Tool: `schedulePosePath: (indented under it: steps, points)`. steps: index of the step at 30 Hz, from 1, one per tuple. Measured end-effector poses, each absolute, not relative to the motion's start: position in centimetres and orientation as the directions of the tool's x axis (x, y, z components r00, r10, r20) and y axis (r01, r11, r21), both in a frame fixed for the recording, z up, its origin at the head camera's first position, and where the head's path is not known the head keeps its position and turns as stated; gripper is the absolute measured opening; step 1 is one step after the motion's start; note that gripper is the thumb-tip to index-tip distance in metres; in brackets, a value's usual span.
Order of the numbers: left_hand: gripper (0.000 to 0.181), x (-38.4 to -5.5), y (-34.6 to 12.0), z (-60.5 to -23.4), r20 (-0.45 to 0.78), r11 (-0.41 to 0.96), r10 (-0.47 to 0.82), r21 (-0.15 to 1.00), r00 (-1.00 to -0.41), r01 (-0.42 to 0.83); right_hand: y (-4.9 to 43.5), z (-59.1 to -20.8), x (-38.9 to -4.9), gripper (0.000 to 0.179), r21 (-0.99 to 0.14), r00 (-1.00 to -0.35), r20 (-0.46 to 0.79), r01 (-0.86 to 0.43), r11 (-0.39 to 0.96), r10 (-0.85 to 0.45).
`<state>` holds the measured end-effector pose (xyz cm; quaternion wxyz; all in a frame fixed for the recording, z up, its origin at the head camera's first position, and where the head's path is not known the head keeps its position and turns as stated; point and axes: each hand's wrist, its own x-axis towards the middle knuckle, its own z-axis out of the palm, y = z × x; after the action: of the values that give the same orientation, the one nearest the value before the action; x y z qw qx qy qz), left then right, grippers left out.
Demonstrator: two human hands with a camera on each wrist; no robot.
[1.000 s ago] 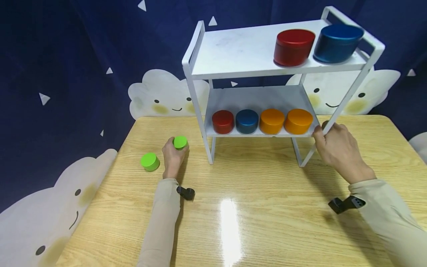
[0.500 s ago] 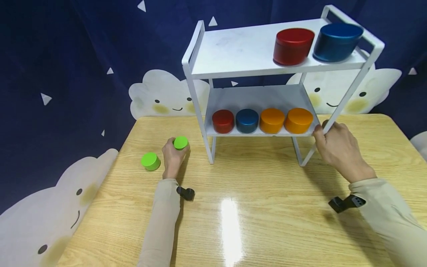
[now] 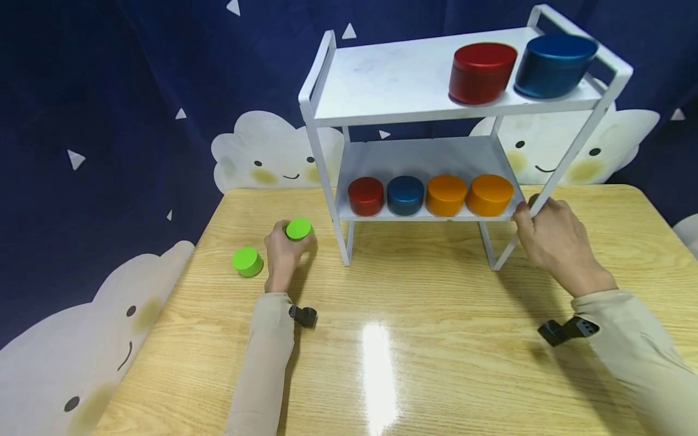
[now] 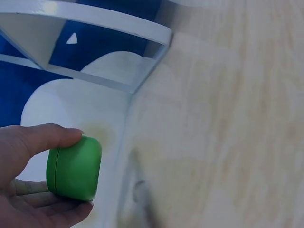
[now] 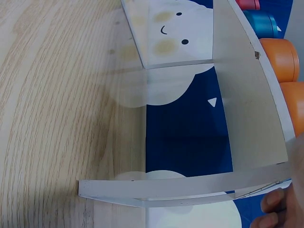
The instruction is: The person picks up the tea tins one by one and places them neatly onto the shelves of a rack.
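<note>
My left hand (image 3: 282, 254) grips a small round green tin (image 3: 299, 229), left of the white two-tier rack (image 3: 392, 79). In the left wrist view, the thumb presses one side of the green tin (image 4: 76, 168) and fingers curl round the other. A second green tin (image 3: 248, 262) stands on the table just left of that hand. At the rack's right side, my right hand (image 3: 558, 242) grips the frame by the lower shelf's front corner, thumb in front. Only some of the right hand's fingers (image 5: 272, 201) show at the edge of the right wrist view.
The lower shelf bears a small red tin (image 3: 366, 197), a small blue tin (image 3: 405, 196) and two orange tins (image 3: 446, 195). Up top, a large red tin (image 3: 482, 72) and a large blue tin (image 3: 555, 66) stand at the right. Behind hangs a dark blue curtain (image 3: 136, 121).
My left hand has shifted slightly right and up with the green tin. The right hand keeps its hold on the rack, and the head view has tilted a little.
</note>
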<state>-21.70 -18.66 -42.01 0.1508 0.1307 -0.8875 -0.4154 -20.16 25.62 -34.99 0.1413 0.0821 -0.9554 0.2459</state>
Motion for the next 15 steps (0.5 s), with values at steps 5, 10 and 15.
schedulePosePath:
  steps: [5, 10, 15]
  points:
    - [0.059, -21.4, -18.2, -40.8, 0.158, 0.611, -0.342, 0.786, -0.926, -0.091, 25.7, -34.9, -20.2, 0.054, -0.452, -0.949, 0.306, -0.220, 0.865, -0.081]
    - [0.053, -20.9, -18.0, -39.7, 0.204, 0.621, -0.328, 0.782, -0.922, -0.048, 25.7, -35.0, -20.2, 0.054, -0.449, -0.947, 0.308, -0.226, 0.865, -0.087]
    - [0.050, -20.1, -17.6, -38.5, 0.266, 0.651, -0.297, 0.759, -0.917, 0.009, 25.7, -35.0, -20.2, 0.054, -0.454, -0.947, 0.310, -0.225, 0.862, -0.084]
